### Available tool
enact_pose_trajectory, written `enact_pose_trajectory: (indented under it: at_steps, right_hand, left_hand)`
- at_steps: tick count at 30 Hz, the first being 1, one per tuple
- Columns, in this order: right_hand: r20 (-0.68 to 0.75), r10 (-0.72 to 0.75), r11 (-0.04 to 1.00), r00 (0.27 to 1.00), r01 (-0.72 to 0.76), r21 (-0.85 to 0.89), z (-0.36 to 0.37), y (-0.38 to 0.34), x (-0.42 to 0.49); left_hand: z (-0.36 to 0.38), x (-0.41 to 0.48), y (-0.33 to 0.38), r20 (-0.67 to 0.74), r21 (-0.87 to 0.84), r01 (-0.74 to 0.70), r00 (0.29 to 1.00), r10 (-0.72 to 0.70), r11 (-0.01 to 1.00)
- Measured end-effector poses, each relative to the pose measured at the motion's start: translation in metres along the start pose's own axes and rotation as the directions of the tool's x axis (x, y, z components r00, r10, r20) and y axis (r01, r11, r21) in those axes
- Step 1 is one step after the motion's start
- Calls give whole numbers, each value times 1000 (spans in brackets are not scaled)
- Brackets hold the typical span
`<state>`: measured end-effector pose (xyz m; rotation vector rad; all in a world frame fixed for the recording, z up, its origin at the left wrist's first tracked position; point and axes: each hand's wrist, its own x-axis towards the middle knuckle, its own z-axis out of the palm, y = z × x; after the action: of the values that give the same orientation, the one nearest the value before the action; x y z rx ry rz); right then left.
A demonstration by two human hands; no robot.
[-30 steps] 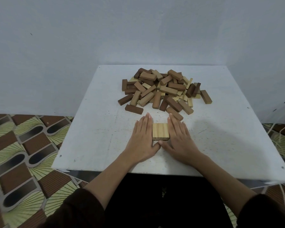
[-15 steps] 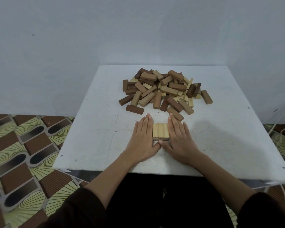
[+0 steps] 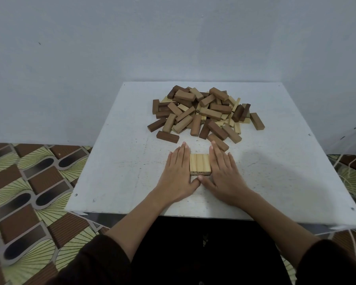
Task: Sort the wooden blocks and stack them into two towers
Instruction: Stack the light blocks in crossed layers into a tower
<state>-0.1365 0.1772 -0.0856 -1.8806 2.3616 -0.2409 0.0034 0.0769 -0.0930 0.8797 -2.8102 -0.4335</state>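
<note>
Between flat, straight-fingered left hand (image 3: 177, 173) and right hand (image 3: 224, 173), three pale blocks (image 3: 200, 163) side by side, edges flush.

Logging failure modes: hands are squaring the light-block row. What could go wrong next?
1. The left hand and right hand press flat against the row of three light blocks; uneven release may splay it.
2. A brown block from the mixed pile lies just beyond the right hand; reaching past could knock it into the row.

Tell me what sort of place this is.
Likely a room in a home: a white table against a plain pale wall, a pile of wooden blocks on it, patterned floor covering beneath.
</note>
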Motion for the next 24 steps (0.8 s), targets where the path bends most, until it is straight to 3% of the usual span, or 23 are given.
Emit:
enact_pose_trajectory:
  at_steps: [5, 8, 13, 24]
  right_hand:
    - [-66, 6, 931, 998, 19, 364, -15, 4, 1]
    - [-139, -65, 886, 988, 121, 447, -24, 8, 5]
    - [-227, -160, 865, 961, 247, 436, -26, 12, 12]
    - [-179, -184, 849, 967, 248, 466, -25, 15, 19]
  left_hand:
    - [-17, 1, -2, -8, -357, -5, 1000, 2, 934]
    - [-29, -1, -2, 41, -534, 52, 999, -36, 844]
    - [-27, 9, -1, 49, -598, 73, 997, -55, 798]
    - [-33, 15, 0, 67, -602, 51, 998, -13, 797]
